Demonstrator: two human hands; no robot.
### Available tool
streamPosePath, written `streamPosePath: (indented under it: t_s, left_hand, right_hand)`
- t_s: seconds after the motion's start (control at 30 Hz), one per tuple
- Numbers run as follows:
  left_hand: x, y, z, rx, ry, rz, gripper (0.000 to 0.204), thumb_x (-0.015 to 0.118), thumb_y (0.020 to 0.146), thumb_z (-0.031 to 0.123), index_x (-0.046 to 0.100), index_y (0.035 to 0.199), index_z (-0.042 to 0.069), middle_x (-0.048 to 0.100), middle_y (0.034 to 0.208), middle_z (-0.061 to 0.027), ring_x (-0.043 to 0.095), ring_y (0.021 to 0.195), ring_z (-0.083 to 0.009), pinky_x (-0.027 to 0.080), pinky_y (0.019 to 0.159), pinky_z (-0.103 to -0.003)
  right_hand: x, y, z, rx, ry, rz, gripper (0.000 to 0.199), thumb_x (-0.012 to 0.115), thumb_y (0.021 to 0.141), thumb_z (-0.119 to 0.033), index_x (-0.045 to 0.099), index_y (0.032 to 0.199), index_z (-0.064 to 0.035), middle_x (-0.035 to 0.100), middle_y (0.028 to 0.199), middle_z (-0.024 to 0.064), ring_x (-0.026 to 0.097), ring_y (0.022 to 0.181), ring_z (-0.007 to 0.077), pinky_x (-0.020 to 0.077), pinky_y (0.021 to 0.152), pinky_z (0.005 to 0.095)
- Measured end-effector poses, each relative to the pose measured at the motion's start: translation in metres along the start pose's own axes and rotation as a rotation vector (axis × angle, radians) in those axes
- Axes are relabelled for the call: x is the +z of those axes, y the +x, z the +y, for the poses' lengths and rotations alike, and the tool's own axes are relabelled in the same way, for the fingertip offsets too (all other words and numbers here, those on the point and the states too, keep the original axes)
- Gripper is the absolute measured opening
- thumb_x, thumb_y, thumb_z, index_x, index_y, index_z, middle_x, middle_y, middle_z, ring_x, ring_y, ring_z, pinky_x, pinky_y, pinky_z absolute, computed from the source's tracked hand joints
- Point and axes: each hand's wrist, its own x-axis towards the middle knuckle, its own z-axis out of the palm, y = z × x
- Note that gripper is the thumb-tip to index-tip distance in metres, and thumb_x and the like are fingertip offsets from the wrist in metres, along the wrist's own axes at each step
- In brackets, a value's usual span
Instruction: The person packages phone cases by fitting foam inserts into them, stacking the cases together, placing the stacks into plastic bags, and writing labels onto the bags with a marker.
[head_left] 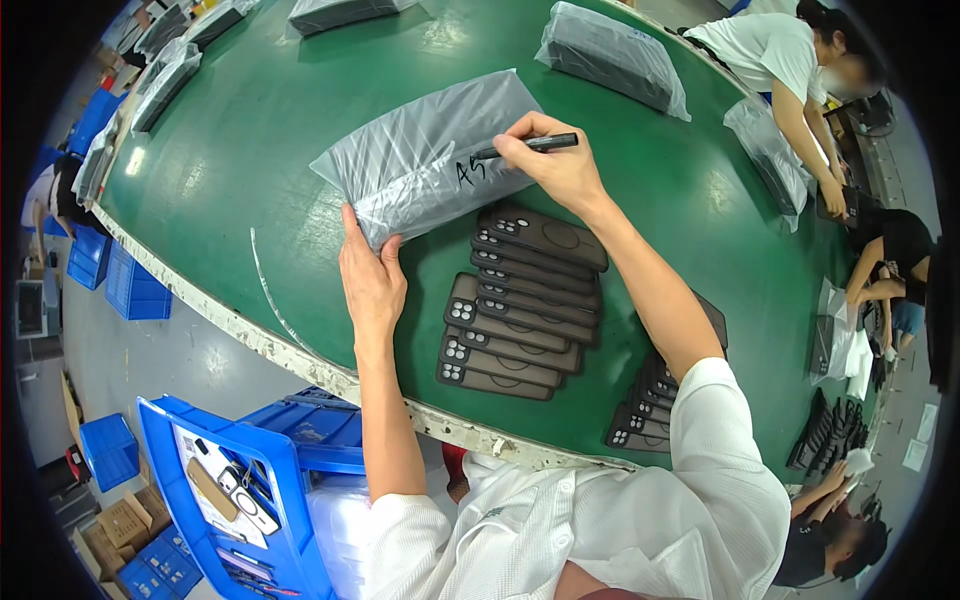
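Observation:
A black marker pen is gripped between the fingers of my right hand, its tip against a plastic-wrapped bundle. Dark handwritten marks run across the wrap just left of the tip. Dark contents show through the clear plastic. My left hand rests at the bundle's near left corner, thumb and fingers apart, steadying it. Just nearer than the bundle, a fanned stack of dark phone cases lies between my forearms. More phone cases sit partly hidden under my right arm.
The green table holds other wrapped bundles along its far side. A thin clear strip lies near its left edge. A blue crate stands at lower left. Several people work along the right side, one in a white shirt.

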Motion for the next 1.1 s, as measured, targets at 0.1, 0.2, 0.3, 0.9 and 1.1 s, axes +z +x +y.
streamPosePath:
  t_s: [0.1, 0.2, 0.3, 0.9, 1.1]
  left_hand:
    - [0.001, 0.001, 0.003, -0.004, -0.005, -0.001, 0.074, 0.062, 0.109, 0.021, 0.024, 0.169, -0.001, 0.060, 0.142, -0.0362, 0.058, 0.128, -0.0526, 0.045, 0.110, -0.053]
    - [0.000, 0.003, 0.009, -0.041, -0.013, -0.020, 0.078, 0.068, 0.105, 0.017, 0.026, 0.167, -0.005, 0.059, 0.143, -0.0350, 0.058, 0.127, -0.0514, 0.045, 0.110, -0.053]
    - [-0.001, 0.003, 0.009, -0.064, -0.020, -0.030, 0.078, 0.068, 0.105, 0.017, 0.026, 0.167, -0.004, 0.058, 0.144, -0.0352, 0.058, 0.128, -0.0515, 0.045, 0.111, -0.053]
    - [-0.027, 0.055, 0.047, 0.387, 0.307, -0.083, 0.089, 0.088, 0.088, 0.035, 0.046, 0.162, 0.007, 0.042, 0.171, -0.0148, 0.038, 0.158, -0.0354, 0.028, 0.129, -0.053]
    - [-0.025, 0.023, 0.044, 0.287, 0.433, -0.084, 0.089, 0.091, 0.081, 0.037, 0.055, 0.158, 0.012, 0.051, 0.165, -0.0111, 0.046, 0.153, -0.0293, 0.033, 0.123, -0.050]
  right_hand:
    - [0.006, -0.001, -0.001, -0.032, -0.030, -0.023, 0.027, 0.081, 0.095, -0.028, 0.075, 0.086, -0.0032, 0.072, 0.073, -0.0013, 0.063, 0.068, 0.0058, 0.0497, 0.066, 0.0261]
    - [0.003, 0.001, 0.003, -0.052, -0.102, -0.025, 0.029, 0.080, 0.094, -0.029, 0.074, 0.083, -0.0027, 0.071, 0.071, -0.0010, 0.063, 0.068, 0.0062, 0.0493, 0.066, 0.0269]
    - [-0.008, 0.001, -0.002, 0.082, -0.201, -0.069, 0.029, 0.078, 0.091, -0.029, 0.072, 0.080, -0.0031, 0.068, 0.068, -0.0006, 0.061, 0.066, 0.0065, 0.0471, 0.064, 0.0274]
    - [-0.004, 0.017, 0.001, 0.041, 0.148, -0.021, 0.028, 0.080, 0.098, -0.031, 0.079, 0.113, -0.0071, 0.076, 0.097, -0.0008, 0.067, 0.088, 0.0084, 0.0517, 0.082, 0.0261]
    - [-0.001, 0.032, 0.021, 0.012, 0.142, -0.047, 0.021, 0.076, 0.100, -0.023, 0.077, 0.107, -0.0040, 0.074, 0.093, -0.0001, 0.067, 0.085, 0.0075, 0.0515, 0.076, 0.0255]
